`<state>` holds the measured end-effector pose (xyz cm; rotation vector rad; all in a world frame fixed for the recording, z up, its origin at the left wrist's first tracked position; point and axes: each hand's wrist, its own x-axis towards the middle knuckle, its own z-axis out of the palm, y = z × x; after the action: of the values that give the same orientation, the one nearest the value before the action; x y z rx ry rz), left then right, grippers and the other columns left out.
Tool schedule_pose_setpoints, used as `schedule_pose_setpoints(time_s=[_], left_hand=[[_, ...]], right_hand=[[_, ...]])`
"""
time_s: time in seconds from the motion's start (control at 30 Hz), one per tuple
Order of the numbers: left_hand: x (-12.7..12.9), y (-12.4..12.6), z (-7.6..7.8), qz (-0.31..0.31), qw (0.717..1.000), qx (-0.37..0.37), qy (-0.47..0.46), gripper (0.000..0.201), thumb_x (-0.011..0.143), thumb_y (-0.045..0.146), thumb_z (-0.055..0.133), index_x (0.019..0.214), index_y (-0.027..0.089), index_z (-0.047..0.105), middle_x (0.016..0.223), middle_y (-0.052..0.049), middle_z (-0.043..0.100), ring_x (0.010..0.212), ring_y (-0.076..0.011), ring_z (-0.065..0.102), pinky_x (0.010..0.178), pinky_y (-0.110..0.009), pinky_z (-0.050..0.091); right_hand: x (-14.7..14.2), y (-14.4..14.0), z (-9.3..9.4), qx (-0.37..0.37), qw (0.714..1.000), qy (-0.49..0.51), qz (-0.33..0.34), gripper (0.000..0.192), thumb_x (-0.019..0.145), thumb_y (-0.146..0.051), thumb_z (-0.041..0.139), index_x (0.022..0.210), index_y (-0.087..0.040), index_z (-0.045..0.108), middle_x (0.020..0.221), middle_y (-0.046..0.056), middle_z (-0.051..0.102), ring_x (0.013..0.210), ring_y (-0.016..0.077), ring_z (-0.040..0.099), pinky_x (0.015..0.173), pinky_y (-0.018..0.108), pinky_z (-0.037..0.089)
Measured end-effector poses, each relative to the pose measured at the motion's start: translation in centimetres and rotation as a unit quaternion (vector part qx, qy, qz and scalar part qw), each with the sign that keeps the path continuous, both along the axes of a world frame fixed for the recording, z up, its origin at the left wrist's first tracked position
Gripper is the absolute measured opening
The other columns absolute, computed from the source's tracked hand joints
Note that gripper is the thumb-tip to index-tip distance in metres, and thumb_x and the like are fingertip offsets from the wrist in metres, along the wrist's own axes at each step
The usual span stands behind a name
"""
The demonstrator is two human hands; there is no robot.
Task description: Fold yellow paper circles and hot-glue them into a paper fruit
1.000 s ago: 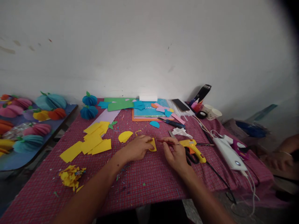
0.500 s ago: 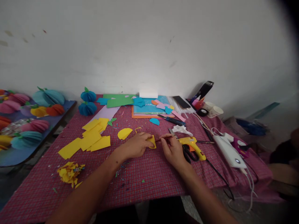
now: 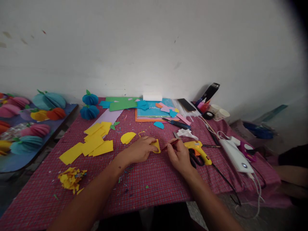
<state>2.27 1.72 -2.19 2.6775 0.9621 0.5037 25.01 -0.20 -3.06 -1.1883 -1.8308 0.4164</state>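
Observation:
My left hand (image 3: 142, 149) has its fingertips on a small yellow paper piece (image 3: 157, 146), holding it on the table. Just right of that paper, my right hand (image 3: 177, 155) pinches a thin dark red pencil (image 3: 170, 145), tilted with its lower end pointing left at the paper's edge. Yellow half-round cutouts (image 3: 128, 138) lie beyond my left hand. Several yellow paper rectangles (image 3: 92, 144) are spread to the left. Close to my right hand are black-handled scissors (image 3: 196, 159) and a yellow glue gun (image 3: 199, 149).
Crumpled yellow scraps (image 3: 71, 179) lie front left. Behind are blue paper pumpkins (image 3: 89, 112), coloured sheets (image 3: 151, 113) and a utility knife (image 3: 178, 124). A white power bank (image 3: 237, 157) with cables, paper cups (image 3: 221, 114) and a black flask (image 3: 211, 91) stand right. A side table (image 3: 14, 162) bears more paper pumpkins.
My right hand has turned the pencil so that its upper end stands higher and more of it shows. My left hand stays on the yellow paper piece.

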Motion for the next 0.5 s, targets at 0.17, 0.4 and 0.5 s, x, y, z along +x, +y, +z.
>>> schedule_pose_setpoints(time_s=[0.17, 0.4, 0.5], left_hand=[[-0.07, 0.04, -0.26, -0.001, 1.000, 0.002, 0.003, 0.039, 0.089, 0.007, 0.052, 0.112, 0.030, 0.072, 0.136, -0.005, 0.057, 0.123, -0.0230, 0.055, 0.108, -0.043, 0.042], [-0.06, 0.04, -0.12, 0.001, 1.000, 0.002, 0.008, 0.038, 0.089, 0.008, 0.052, 0.112, 0.030, 0.073, 0.136, -0.006, 0.057, 0.123, -0.0234, 0.055, 0.109, -0.044, 0.042], [-0.01, 0.01, 0.06, 0.002, 1.000, 0.002, 0.008, 0.038, 0.089, 0.007, 0.053, 0.112, 0.030, 0.073, 0.136, -0.006, 0.058, 0.123, -0.0233, 0.056, 0.108, -0.044, 0.042]], right_hand=[[0.03, -0.17, 0.03, -0.004, 1.000, -0.003, 0.009, 0.006, 0.094, -0.025, 0.053, 0.094, -0.022, 0.058, 0.084, 0.006, 0.069, 0.077, 0.0212, 0.067, 0.066, 0.033, 0.052], [0.00, -0.31, 0.24, 0.012, 1.000, -0.008, 0.009, 0.005, 0.093, -0.022, 0.053, 0.093, -0.023, 0.058, 0.083, 0.004, 0.067, 0.074, 0.0197, 0.065, 0.067, 0.033, 0.051], [0.04, -0.38, 0.39, 0.005, 1.000, -0.009, 0.016, 0.005, 0.093, -0.023, 0.053, 0.093, -0.023, 0.057, 0.085, 0.004, 0.067, 0.075, 0.0205, 0.065, 0.068, 0.033, 0.051]])
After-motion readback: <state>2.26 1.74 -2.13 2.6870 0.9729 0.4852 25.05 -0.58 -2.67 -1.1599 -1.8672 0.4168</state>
